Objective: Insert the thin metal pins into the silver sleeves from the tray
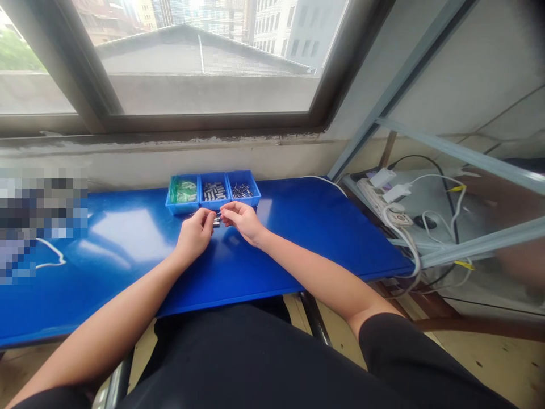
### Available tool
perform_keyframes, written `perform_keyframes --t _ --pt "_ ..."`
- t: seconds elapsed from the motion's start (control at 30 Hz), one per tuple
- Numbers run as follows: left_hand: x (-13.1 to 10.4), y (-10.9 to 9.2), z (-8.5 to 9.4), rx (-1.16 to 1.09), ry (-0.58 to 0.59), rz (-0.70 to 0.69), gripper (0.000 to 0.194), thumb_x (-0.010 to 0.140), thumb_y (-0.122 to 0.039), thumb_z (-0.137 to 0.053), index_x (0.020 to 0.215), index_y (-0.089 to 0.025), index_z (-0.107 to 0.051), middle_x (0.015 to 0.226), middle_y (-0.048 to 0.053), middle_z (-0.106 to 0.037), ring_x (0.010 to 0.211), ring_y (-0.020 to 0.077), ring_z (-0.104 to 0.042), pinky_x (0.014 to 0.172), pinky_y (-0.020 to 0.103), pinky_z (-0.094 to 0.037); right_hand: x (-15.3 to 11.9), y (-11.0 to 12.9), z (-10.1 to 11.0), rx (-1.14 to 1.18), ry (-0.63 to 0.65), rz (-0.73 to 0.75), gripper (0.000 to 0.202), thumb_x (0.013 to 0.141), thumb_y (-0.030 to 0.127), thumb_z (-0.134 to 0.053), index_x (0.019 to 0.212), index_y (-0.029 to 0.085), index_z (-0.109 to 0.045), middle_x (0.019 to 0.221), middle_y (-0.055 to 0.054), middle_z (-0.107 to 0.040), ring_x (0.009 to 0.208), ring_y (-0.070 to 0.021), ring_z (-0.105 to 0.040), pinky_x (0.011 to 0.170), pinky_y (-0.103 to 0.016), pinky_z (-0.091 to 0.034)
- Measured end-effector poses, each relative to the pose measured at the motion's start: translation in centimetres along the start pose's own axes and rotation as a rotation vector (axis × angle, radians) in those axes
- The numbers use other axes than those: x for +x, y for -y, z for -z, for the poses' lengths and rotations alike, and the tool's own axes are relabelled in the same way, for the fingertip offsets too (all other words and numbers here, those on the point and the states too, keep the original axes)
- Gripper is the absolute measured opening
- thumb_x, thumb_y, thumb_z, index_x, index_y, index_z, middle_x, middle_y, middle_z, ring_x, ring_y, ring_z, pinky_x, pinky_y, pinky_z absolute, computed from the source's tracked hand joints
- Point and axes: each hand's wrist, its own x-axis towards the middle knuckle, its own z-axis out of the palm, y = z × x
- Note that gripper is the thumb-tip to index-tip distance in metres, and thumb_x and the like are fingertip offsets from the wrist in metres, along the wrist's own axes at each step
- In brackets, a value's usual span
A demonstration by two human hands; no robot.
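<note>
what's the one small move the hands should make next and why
Probably ease the right hand slightly toward the left hand, with the left held steady. Small metal parts show at the left hand, and the right hand is pinched close beside them. Whatever the right hand holds is too small to tell, so a slow approach seems safest.

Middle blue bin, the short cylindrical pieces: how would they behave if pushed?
The cylindrical pieces look rounded, so a loose one would probably roll. Their shiny highlights suggest smooth surfaces, perhaps slippery to pinch. Jumbled together inside the middle blue bin, they'd likely shift and knock against each other rather than travel far.
</note>
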Motion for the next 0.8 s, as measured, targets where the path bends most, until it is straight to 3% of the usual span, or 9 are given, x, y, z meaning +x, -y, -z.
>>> perform_keyframes --t 0.3,0.8 --pt "0.00 -0.15 -0.06 0.015 -0.005 0.011 0.026 0.088 -0.044 -0.050 0.095 -0.020 -0.058 0.062 -0.002 -0.062 0.054 0.0129 -0.056 0.058 0.024 -0.042 0.04 -0.02 0.09 0.002 0.004 0.006 0.027 0.063 0.035 -0.077 0.078 0.016 -0.065 0.066 0.000 -0.065 0.063 -0.0115 -0.058 0.060 -0.026 -0.046" --pt "-0.02 0.09 -0.07 0.068 0.014 -0.005 0.030 0.090 -0.046 -0.046 0.088 -0.019 -0.059 0.060 -0.001 -0.061 0.050 0.0117 -0.052 0.056 0.023 -0.040 0.02 -0.05 0.06 -0.030 0.027 0.016 0.025 0.065 0.032 -0.076 0.080 0.015 -0.064 0.067 0.000 -0.065 0.063 -0.0112 -0.059 0.060 -0.026 -0.047"
